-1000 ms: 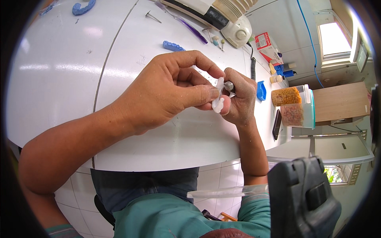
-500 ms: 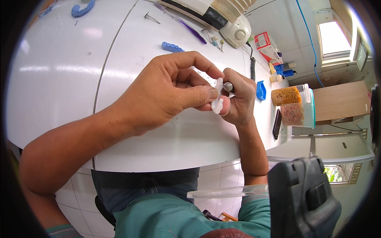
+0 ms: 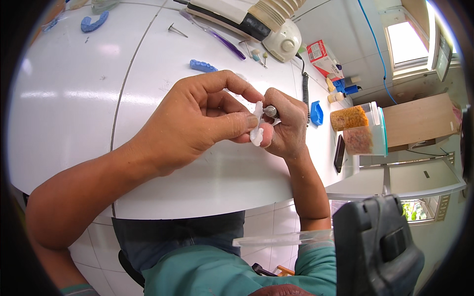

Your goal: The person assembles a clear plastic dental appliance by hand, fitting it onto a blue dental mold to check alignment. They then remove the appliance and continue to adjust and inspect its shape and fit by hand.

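My left hand [image 3: 192, 118] pinches a small, whitish, irregular piece [image 3: 256, 136] that looks like dental work, thumb on one side and fingertips on the other. Closed round a metal rotary handpiece [image 3: 270, 112], my right hand [image 3: 290, 121] sits right beside it. The handpiece's nose points at the piece, but its tip is hidden, so contact cannot be told. One right fingertip rests close against the lower part of the piece. Pale dust coats the right hand. Both hands are above the white table [image 3: 212, 187]. Beyond them lies a blue toothed mould [image 3: 202, 65].
Toward the back are a white machine with a ribbed hose [image 3: 276, 12], a purple-handled brush [image 3: 222, 39], a metal pin [image 3: 177, 30] and several small burs [image 3: 259, 56]. A blue arch-shaped mould [image 3: 95, 22] lies far left. On the right are a blue tray [image 3: 316, 113], a black phone [image 3: 339, 153] and tubs of granules [image 3: 349, 118].
The whole view has shifted a little, so the table's things and both hands appear farther left. My grip on the whitish piece and the handpiece looks the same.
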Motion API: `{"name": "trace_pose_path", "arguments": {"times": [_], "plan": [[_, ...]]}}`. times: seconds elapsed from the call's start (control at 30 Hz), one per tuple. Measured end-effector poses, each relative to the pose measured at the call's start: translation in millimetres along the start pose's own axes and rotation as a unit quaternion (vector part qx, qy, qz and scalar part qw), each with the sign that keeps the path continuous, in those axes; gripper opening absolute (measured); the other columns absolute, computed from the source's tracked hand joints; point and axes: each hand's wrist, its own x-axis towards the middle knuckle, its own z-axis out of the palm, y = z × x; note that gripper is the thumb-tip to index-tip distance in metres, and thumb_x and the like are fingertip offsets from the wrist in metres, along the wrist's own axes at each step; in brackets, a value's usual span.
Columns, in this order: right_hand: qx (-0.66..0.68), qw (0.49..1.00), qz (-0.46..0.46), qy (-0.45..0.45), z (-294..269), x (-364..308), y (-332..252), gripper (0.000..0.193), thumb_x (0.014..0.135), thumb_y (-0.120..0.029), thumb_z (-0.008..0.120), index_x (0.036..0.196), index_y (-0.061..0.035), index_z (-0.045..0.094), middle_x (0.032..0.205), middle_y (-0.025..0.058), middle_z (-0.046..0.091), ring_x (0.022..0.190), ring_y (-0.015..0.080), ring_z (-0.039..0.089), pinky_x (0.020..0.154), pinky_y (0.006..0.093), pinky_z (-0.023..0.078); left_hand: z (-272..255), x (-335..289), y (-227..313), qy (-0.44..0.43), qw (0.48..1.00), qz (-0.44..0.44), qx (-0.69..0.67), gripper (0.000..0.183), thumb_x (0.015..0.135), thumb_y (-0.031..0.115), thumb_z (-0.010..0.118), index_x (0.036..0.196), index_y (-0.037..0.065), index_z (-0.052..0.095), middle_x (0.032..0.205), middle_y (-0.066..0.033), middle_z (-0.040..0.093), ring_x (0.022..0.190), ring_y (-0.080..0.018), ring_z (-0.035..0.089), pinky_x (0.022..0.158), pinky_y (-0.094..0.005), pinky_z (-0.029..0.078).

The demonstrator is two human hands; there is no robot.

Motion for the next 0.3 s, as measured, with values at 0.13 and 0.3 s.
{"name": "trace_pose_path", "arguments": {"times": [0.13,0.3], "plan": [[0.004,1.000,0.000,0.003,1.0,-1.0,1.6,0.078,0.073,-0.083,0.076,0.076,-0.0084,0.055,0.063,0.0018,0.050,0.054,0.0152,0.050,0.048,0.0303,0.037,0.1,-0.7,-0.5,-0.002,1.000,0.004,0.005,0.033,0.096,0.007,0.075,0.128,0.005,0.069,0.096,-0.0041,0.073,0.089,-0.0093,0.068,0.083,-0.0286,0.061],[0.011,1.000,0.014,0.009,4.4,-1.5,-1.1,0.078,0.073,-0.084,0.075,0.076,-0.0084,0.055,0.063,0.0014,0.051,0.054,0.0157,0.052,0.048,0.0299,0.038,0.7,-1.3,0.9,0.001,1.000,0.001,0.018,0.033,0.097,0.009,0.075,0.129,0.005,0.068,0.096,-0.0039,0.073,0.088,-0.0095,0.068,0.084,-0.0287,0.061]]}}
